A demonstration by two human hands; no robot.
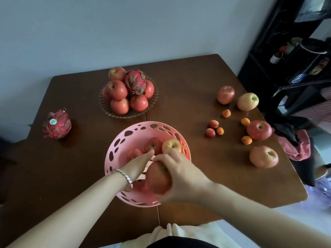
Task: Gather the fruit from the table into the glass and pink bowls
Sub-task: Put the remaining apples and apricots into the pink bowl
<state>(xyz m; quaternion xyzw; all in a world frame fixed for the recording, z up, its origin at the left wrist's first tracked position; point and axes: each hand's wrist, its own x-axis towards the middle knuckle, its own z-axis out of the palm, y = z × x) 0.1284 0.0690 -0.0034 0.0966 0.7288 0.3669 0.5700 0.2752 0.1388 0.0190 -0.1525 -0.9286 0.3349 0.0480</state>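
Observation:
The pink bowl (123, 138) with cut-out holes stands at the table's near middle and holds several apples. My right hand (179, 176) grips a red apple (158, 179) over the bowl's near side. My left hand (138, 163) reaches into the bowl with straight fingers, beside that apple. Behind stands the glass bowl (105, 106), piled with several apples and a dragon fruit (135, 83). A second dragon fruit (57, 125) lies on the table at the left. On the right lie several apples (226, 94) and several small apricots (226, 113).
The brown table (188, 83) backs onto a pale wall. A black shelf unit (286, 51) stands at the right, with pink cloth (299, 147) hanging by the table's right edge. A bracelet (125, 176) circles my left wrist.

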